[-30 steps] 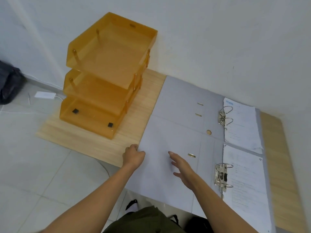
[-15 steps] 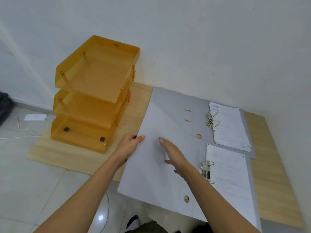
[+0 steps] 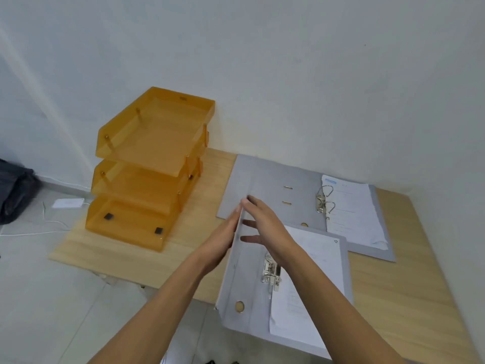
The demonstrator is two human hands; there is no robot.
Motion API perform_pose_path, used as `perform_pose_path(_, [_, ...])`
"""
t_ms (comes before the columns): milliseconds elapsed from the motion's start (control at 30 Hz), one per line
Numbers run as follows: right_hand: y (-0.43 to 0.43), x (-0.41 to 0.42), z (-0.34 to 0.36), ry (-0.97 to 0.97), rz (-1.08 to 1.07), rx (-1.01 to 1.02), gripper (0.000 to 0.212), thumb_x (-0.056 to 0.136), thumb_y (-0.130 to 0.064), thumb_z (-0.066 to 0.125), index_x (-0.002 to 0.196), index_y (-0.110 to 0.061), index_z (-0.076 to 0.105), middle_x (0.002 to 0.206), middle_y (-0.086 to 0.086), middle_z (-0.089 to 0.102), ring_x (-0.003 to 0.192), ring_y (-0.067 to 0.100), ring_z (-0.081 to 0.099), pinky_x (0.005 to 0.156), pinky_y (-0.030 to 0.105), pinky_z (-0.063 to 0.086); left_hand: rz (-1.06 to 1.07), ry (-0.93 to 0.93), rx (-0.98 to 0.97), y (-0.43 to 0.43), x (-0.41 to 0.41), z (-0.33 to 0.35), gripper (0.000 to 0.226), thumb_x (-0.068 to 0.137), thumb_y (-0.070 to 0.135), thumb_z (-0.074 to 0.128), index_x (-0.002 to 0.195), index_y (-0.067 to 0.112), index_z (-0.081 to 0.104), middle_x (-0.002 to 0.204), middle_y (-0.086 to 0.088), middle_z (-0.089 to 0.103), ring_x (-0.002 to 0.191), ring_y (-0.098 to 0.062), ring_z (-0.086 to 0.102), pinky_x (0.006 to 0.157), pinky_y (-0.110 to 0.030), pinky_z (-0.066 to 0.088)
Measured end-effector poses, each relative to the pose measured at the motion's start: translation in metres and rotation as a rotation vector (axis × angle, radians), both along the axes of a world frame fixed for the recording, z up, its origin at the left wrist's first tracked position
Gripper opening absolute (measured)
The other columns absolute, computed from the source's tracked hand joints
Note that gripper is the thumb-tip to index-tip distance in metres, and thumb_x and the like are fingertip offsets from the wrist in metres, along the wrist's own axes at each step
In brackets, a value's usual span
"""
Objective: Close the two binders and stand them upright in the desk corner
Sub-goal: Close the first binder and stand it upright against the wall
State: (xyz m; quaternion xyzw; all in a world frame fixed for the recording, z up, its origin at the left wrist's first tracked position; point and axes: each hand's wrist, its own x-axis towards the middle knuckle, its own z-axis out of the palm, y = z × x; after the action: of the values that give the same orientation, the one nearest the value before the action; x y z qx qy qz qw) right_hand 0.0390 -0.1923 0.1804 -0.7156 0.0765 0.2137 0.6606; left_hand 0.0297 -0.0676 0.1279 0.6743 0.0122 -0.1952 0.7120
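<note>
Two grey lever-arch binders lie on the wooden desk (image 3: 409, 285). The far binder (image 3: 267, 185) lies fully open with white sheets (image 3: 351, 206) on its rings. The near binder (image 3: 246, 292) has its front cover raised to about vertical, seen edge-on. My left hand (image 3: 223, 237) presses flat against the outside of that cover. On the inner side, my right hand (image 3: 265, 227) rests with fingers spread, above the metal rings (image 3: 270, 271) and the filed sheets (image 3: 315, 258).
An orange three-tier letter tray (image 3: 152, 164) stands on the desk's left part against the white wall. The desk's right corner beyond the far binder meets the wall. A white power adapter (image 3: 68, 203) and a dark bag (image 3: 15, 190) lie on the floor at left.
The near binder's cover has swung up from flat to about vertical. My left hand rose with it and my right hand moved to its inner face. The head camera has tilted up.
</note>
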Motion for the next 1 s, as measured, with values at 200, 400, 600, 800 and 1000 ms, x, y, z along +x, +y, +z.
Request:
perform_pose_path(200, [-0.07, -0.021, -0.005, -0.073, -0.092, -0.185, 0.05, 0.096, -0.028, 0.053, 0.146, -0.028, 0.047, 0.143, -0.002, 0.059, 0.127, 0.022, 0.06, 0.096, 0.048, 0.058, -0.164, 0.026, 0.098, -0.074, -0.004, -0.012, 0.046, 0.1, 0.066, 0.025, 0.145, 0.073, 0.016, 0.159, 0.042, 0.019, 0.145, 0.021, 0.02, 0.121, -0.015, 0.026])
perform_pose_path(400, [-0.148, -0.05, -0.04, -0.083, -0.267, -0.343, 0.051, 0.09, -0.013, 0.059, 0.139, -0.024, 0.051, 0.131, -0.002, 0.065, 0.117, 0.02, 0.063, 0.097, 0.037, 0.053, -0.237, 0.055, 0.418, -0.111, -0.013, -0.051, 0.072, 0.104, 0.049, 0.043, 0.163, 0.037, 0.004, 0.172, 0.01, -0.012, 0.158, -0.019, -0.015, 0.128, -0.047, 0.0])
perform_pose_path(600, [-0.226, -0.071, -0.088, -0.004, -0.473, -0.335, 0.076, 0.086, 0.0, 0.068, 0.152, -0.02, 0.035, 0.134, 0.003, 0.06, 0.114, 0.021, 0.061, 0.097, 0.033, 0.051, -0.084, 0.112, 0.608, -0.113, -0.022, -0.088, 0.091, 0.092, 0.042, 0.069, 0.163, 0.024, 0.016, 0.172, -0.006, 0.008, 0.158, -0.037, 0.007, 0.125, -0.055, 0.018])
perform_pose_path(800, [-0.273, -0.077, -0.133, 0.057, -0.44, -0.342, 0.084, 0.087, -0.005, 0.07, 0.158, -0.022, 0.028, 0.146, 0.004, 0.055, 0.127, 0.023, 0.057, 0.105, 0.034, 0.047, 0.098, 0.298, 0.524, -0.119, -0.043, -0.115, 0.082, 0.082, 0.039, 0.081, 0.147, 0.01, 0.041, 0.141, -0.008, 0.06, 0.129, -0.03, 0.06, 0.108, -0.043, 0.047])
perform_pose_path(1000, [-0.29, -0.085, -0.169, 0.128, -0.303, -0.559, 0.082, 0.087, -0.016, 0.067, 0.158, -0.026, 0.026, 0.15, 0.012, 0.04, 0.128, 0.029, 0.047, 0.099, 0.033, 0.045, 0.165, 0.3, 0.647, -0.14, -0.055, -0.122, 0.09, 0.082, 0.036, 0.082, 0.152, 0.012, 0.031, 0.146, -0.011, 0.056, 0.131, -0.033, 0.057, 0.1, -0.037, 0.045])
